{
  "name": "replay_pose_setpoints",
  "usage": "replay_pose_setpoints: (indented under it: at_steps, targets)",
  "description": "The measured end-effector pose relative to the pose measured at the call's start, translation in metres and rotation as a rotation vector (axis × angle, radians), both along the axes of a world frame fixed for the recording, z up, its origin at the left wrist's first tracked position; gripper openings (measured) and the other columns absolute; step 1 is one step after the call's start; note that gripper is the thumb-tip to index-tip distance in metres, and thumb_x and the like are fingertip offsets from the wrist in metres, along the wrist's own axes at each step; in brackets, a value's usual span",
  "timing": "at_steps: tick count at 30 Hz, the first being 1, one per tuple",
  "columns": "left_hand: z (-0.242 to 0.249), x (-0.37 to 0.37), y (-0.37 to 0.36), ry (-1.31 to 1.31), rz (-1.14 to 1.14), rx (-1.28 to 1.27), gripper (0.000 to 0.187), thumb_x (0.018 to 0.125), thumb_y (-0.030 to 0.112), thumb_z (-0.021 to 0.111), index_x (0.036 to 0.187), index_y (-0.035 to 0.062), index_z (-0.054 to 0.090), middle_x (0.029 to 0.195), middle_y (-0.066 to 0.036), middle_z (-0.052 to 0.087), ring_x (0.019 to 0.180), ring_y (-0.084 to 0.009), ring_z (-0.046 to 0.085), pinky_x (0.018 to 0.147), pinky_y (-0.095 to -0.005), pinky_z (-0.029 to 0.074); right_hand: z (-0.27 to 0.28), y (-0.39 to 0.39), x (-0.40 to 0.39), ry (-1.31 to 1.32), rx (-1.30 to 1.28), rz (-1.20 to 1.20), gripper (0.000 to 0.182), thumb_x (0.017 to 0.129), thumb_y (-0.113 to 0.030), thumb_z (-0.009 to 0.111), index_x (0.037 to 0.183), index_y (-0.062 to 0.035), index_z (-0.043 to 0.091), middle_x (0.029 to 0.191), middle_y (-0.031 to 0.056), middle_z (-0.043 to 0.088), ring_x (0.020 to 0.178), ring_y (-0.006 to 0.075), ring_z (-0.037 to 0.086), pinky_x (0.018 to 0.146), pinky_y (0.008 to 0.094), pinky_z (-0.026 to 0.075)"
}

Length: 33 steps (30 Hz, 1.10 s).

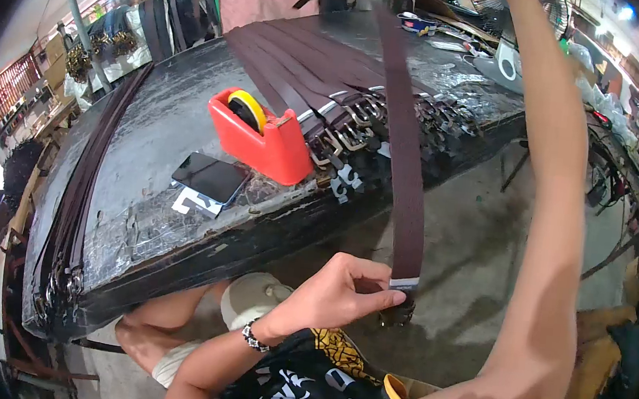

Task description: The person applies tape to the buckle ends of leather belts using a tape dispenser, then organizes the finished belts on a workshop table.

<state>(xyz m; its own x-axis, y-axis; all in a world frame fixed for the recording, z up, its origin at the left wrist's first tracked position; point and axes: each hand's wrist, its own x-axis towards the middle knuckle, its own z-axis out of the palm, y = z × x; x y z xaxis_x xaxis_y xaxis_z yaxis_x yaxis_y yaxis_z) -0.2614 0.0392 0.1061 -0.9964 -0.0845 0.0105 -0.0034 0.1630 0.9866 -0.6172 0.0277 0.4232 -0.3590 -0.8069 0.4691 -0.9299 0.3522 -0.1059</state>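
Observation:
A dark brown belt [404,146] hangs in front of me, running from the top of the view down to my left hand [353,289]. My left hand is closed on its lower end, thumb across a small light band [404,283], with a dark, partly hidden buckle [398,315] just below. The belt's upper part is blurred. My right arm [552,183] is raised along the right side, and its hand lies beyond the top edge. On the table behind the belt, several more brown belts [310,56] lie fanned out, their metal buckles [332,143] along the near edge.
On the black, worn table [158,118] stand a red tape dispenser [260,140] with yellow tape and a dark phone [210,177]. Another bundle of belts [95,170] hangs over the left end. A fan [537,16] and clutter occupy the far right.

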Motion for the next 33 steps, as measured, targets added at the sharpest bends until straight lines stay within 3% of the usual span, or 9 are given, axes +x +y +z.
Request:
replay_pose_setpoints:
  at_steps: [2, 3, 6, 8, 11, 17, 21, 27, 33]
  targets:
    - [0.003, -0.012, 0.008, 0.023, 0.000, 0.141, 0.016, 0.093, 0.014, 0.072, 0.095, -0.0014, 0.073, 0.075, 0.006, 0.064, 0.066, 0.0015, 0.050, 0.056, -0.0190, 0.038, -0.066, 0.053, 0.040, -0.013, 0.006, 0.023, 0.049, 0.093, -0.047, 0.062, 0.097, 0.0019, 0.068, 0.085, 0.0134, 0.069, 0.076, 0.0158, 0.067, 0.057, 0.0298, 0.054]
    - [0.003, -0.018, 0.011, 0.027, 0.004, 0.166, 0.016, 0.093, 0.014, 0.072, 0.095, -0.0017, 0.073, 0.075, 0.006, 0.064, 0.066, 0.0013, 0.051, 0.056, -0.0190, 0.038, -0.091, 0.073, 0.052, -0.113, 0.134, -0.011, 0.063, 0.091, -0.062, 0.059, 0.099, -0.0004, 0.070, 0.078, 0.0090, 0.067, 0.068, 0.0142, 0.064, 0.050, 0.0279, 0.050]
    - [0.004, -0.031, 0.017, 0.080, 0.020, 0.217, 0.018, 0.094, 0.015, 0.071, 0.091, -0.0026, 0.071, 0.073, 0.006, 0.063, 0.065, 0.0015, 0.050, 0.054, -0.0189, 0.036, -0.160, 0.144, 0.120, -0.164, 0.291, 0.100, 0.055, 0.094, -0.050, 0.060, 0.075, 0.0006, 0.068, 0.059, 0.0099, 0.058, 0.058, 0.0173, 0.060, 0.057, 0.0336, 0.046]
    - [0.011, -0.037, 0.022, 0.078, 0.037, 0.121, 0.018, 0.094, 0.015, 0.071, 0.088, -0.0021, 0.070, 0.071, 0.007, 0.060, 0.064, 0.0018, 0.049, 0.053, -0.0192, 0.035, -0.201, 0.176, 0.138, -0.278, 0.115, 0.240, 0.069, 0.092, -0.058, 0.058, 0.067, 0.0045, 0.068, 0.058, 0.0240, 0.057, 0.051, 0.0360, 0.057, 0.053, 0.0410, 0.045]
    - [0.024, -0.047, 0.035, 0.102, 0.059, 0.095, 0.021, 0.094, 0.015, 0.070, 0.082, -0.0023, 0.065, 0.067, 0.007, 0.056, 0.062, 0.0012, 0.046, 0.051, -0.0212, 0.034, -0.225, 0.192, 0.153, -0.688, 0.063, 0.265, 0.049, 0.090, -0.044, 0.070, 0.089, 0.0048, 0.066, 0.062, 0.0091, 0.060, 0.059, 0.0134, 0.060, 0.054, 0.0326, 0.045]
    - [0.038, -0.063, 0.033, 0.286, 0.080, 0.134, 0.025, 0.096, 0.017, 0.068, 0.106, -0.0055, 0.066, 0.084, 0.000, 0.066, 0.075, -0.0032, 0.059, 0.064, -0.0213, 0.048, -0.233, 0.154, 0.147, -0.962, -0.315, 0.326, 0.035, 0.088, -0.014, 0.073, 0.116, -0.0004, 0.056, 0.075, -0.0018, 0.058, 0.067, 0.0057, 0.057, 0.059, 0.0216, 0.044]
    - [0.038, -0.036, 0.010, 0.186, 0.001, -0.178, 0.038, 0.098, 0.018, 0.064, 0.129, -0.0035, 0.060, 0.117, -0.012, 0.069, 0.105, -0.0124, 0.063, 0.092, -0.0294, 0.051, -0.204, 0.165, 0.131, -0.708, -0.487, 0.152, 0.023, 0.088, -0.015, 0.067, 0.103, 0.0020, 0.064, 0.080, -0.0005, 0.062, 0.070, 0.0060, 0.054, 0.062, 0.0249, 0.045]
    - [-0.020, 0.058, -0.054, -0.037, -0.019, -0.424, 0.028, 0.095, 0.018, 0.065, 0.116, 0.0001, 0.068, 0.103, -0.018, 0.073, 0.090, -0.0270, 0.072, 0.080, -0.0349, 0.055, -0.212, 0.192, 0.120, -0.472, -0.383, -0.012, 0.023, 0.088, -0.017, 0.068, 0.096, 0.0050, 0.065, 0.077, 0.0001, 0.061, 0.071, 0.0076, 0.053, 0.067, 0.0264, 0.044]
    - [-0.092, 0.166, -0.100, -0.373, 0.300, -0.362, 0.028, 0.096, 0.018, 0.064, 0.115, -0.0025, 0.068, 0.099, -0.014, 0.073, 0.087, -0.0180, 0.070, 0.078, -0.0307, 0.055, -0.242, 0.159, 0.117, -0.474, -0.365, -0.058, 0.028, 0.088, -0.020, 0.070, 0.099, 0.0044, 0.063, 0.073, 0.0096, 0.061, 0.069, 0.0135, 0.055, 0.065, 0.0305, 0.045]
